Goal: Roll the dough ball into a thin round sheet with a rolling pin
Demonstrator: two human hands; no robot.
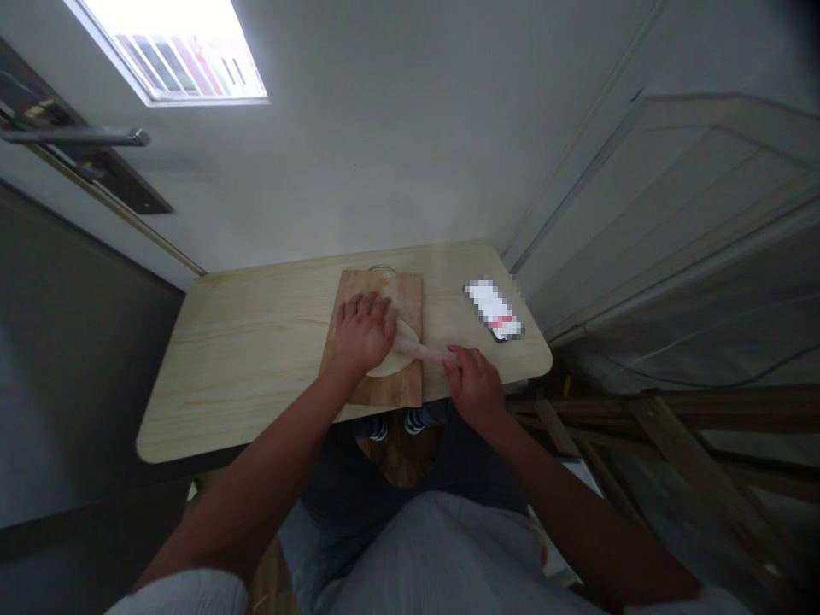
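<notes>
A flat round of dough (389, 366) lies on a wooden cutting board (397, 395). My left hand (364, 333) rests palm down over the dough's left part and the board, its fingers stretched out and slightly apart. My right hand (475, 389), just past the board's right edge, is closed around one end of a pale rolling pin (428, 351). The pin reaches leftward from that hand across the dough. Its far end lies close to my left hand. Part of the dough is hidden under the pin and my left hand.
The board sits on a light wood-patterned table (249, 350) against a white door (359, 162). To the right lies a phone (492, 309) with a blurred screen. A metal door handle (83, 137) juts out at upper left. Wooden bars (679, 453) stand at the lower right.
</notes>
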